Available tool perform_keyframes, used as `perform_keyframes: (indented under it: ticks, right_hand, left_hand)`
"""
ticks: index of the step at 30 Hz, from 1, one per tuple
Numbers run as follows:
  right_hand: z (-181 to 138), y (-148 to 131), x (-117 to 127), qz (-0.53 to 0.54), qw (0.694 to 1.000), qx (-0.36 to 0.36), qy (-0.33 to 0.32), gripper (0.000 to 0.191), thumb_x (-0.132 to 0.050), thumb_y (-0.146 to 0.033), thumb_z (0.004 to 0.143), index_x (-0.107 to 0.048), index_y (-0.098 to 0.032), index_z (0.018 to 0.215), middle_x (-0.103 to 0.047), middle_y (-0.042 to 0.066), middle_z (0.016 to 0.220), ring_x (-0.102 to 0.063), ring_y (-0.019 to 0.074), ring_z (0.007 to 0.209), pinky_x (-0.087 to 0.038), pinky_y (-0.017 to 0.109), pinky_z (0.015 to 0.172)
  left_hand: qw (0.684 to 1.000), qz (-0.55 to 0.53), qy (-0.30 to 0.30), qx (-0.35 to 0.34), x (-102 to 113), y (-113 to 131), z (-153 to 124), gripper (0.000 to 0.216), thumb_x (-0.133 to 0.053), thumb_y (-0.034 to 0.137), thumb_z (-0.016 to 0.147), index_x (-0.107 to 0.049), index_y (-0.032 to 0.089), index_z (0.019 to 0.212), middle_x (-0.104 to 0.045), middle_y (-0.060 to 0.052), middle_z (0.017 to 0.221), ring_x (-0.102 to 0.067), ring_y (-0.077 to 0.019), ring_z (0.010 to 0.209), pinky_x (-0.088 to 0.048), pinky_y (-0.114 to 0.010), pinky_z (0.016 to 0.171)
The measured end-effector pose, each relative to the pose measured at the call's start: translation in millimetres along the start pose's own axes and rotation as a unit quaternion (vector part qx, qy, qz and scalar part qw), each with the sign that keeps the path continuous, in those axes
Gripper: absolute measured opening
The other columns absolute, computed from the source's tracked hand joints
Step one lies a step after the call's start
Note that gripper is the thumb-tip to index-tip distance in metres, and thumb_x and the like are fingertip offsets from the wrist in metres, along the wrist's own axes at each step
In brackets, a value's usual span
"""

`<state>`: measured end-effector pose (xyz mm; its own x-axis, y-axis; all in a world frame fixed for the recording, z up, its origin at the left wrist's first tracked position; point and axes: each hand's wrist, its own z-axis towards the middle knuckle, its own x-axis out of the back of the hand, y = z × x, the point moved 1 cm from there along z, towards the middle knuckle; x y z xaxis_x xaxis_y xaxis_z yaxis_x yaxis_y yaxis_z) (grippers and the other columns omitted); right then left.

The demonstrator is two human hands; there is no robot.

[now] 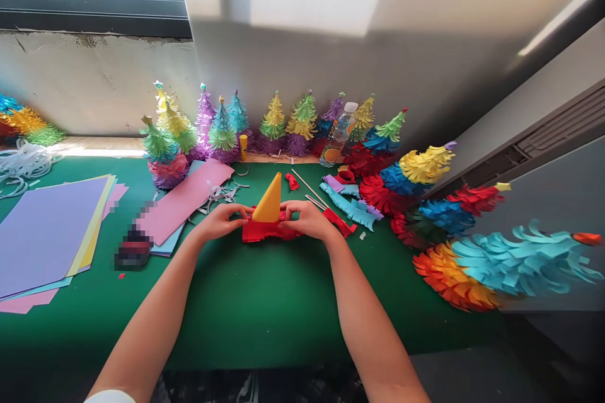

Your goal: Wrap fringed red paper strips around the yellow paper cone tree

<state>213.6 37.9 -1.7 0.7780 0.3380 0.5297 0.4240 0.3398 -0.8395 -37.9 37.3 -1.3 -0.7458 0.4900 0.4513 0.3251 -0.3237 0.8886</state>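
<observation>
Two bare hands meet over the green tabletop [265, 315]: the left hand [224, 221] and right hand [309, 219] each appear to pinch the red paper [259, 232] between thumb and fingers, either side of the yellow cone [268, 203]. It stands point up between them, red around its foot and bare above, so the covering looks barely begun. Beyond, the blue fringed strip [352, 208] lies loose; farther back, paper trees [273, 118] stand fully layered.

From here I see the cone [268, 203] before the paper trees [302, 121]. Sheets [51, 233] lie to its left, a bottle [336, 137] behind, rightward.
</observation>
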Motion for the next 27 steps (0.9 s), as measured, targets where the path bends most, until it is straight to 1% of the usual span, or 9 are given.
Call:
perform_keyframes:
  ticks: [5, 9, 13, 18, 22, 27]
  right_hand:
    - [-2.8, -4.5, 0.7, 0.035, 0.999, 0.006, -0.008, 0.024, -0.070, -0.032, 0.066, -0.052, -0.019, 0.056, -0.067, 0.007, 0.105, -0.062, 0.0223, 0.094, -0.045, 0.036, 0.084]
    - [-5.1, -6.8, 0.2, 0.055, 0.998, 0.009, -0.018, 0.027, -0.070, -0.036, 0.065, -0.051, -0.019, 0.057, -0.067, 0.007, 0.102, -0.063, 0.0223, 0.092, -0.045, 0.034, 0.081]
    - [-5.9, -7.1, 0.6, 0.057, 0.998, 0.004, -0.021, 0.029, -0.069, -0.039, 0.067, -0.050, -0.019, 0.056, -0.068, 0.006, 0.097, -0.063, 0.0222, 0.091, -0.045, 0.034, 0.081]
    - [-6.1, -11.5, 2.6, 0.060, 0.997, 0.004, -0.040, 0.031, -0.069, -0.039, 0.066, -0.047, -0.019, 0.055, -0.068, 0.006, 0.094, -0.063, 0.0218, 0.088, -0.046, 0.034, 0.079]
    - [-7.2, -14.2, 3.1, 0.059, 0.998, -0.006, -0.034, 0.033, -0.069, -0.042, 0.066, -0.047, -0.019, 0.054, -0.068, 0.006, 0.097, -0.063, 0.0224, 0.088, -0.046, 0.034, 0.078]
    - [-7.9, -11.3, 1.8, 0.069, 0.996, -0.018, -0.044, 0.033, -0.068, -0.042, 0.066, -0.047, -0.019, 0.054, -0.068, 0.006, 0.096, -0.063, 0.0223, 0.086, -0.047, 0.034, 0.077]
  left_hand:
    - [1.000, -0.013, -0.009, 0.000, 3.8, 5.6, -1.7, 0.023, -0.057, 0.039, 0.079, -0.061, 0.016, 0.078, -0.067, -0.010, 0.105, -0.059, -0.0243, 0.104, -0.043, -0.035, 0.090]
    - [0.999, -0.024, -0.022, -0.014, 4.2, 11.7, -3.5, 0.023, -0.057, 0.038, 0.080, -0.062, 0.015, 0.079, -0.067, -0.010, 0.101, -0.060, -0.0217, 0.097, -0.045, -0.032, 0.086]
    - [0.999, -0.041, -0.026, -0.009, 3.2, 15.9, -4.9, 0.021, -0.058, 0.036, 0.079, -0.063, 0.015, 0.080, -0.068, -0.009, 0.100, -0.060, -0.0216, 0.097, -0.046, -0.032, 0.086]
    - [0.999, -0.041, -0.031, 0.011, 2.3, 14.2, -4.9, 0.023, -0.058, 0.036, 0.079, -0.066, 0.015, 0.082, -0.069, -0.008, 0.101, -0.061, -0.0224, 0.096, -0.047, -0.033, 0.084]
    - [0.999, -0.038, -0.018, 0.019, 2.2, 12.1, -4.8, 0.025, -0.058, 0.037, 0.078, -0.067, 0.015, 0.085, -0.069, -0.008, 0.100, -0.061, -0.0226, 0.095, -0.048, -0.033, 0.084]
    - [0.999, -0.025, -0.021, 0.029, 1.8, 11.4, -4.9, 0.027, -0.057, 0.037, 0.079, -0.068, 0.015, 0.091, -0.069, -0.008, 0.101, -0.061, -0.0221, 0.094, -0.048, -0.033, 0.082]
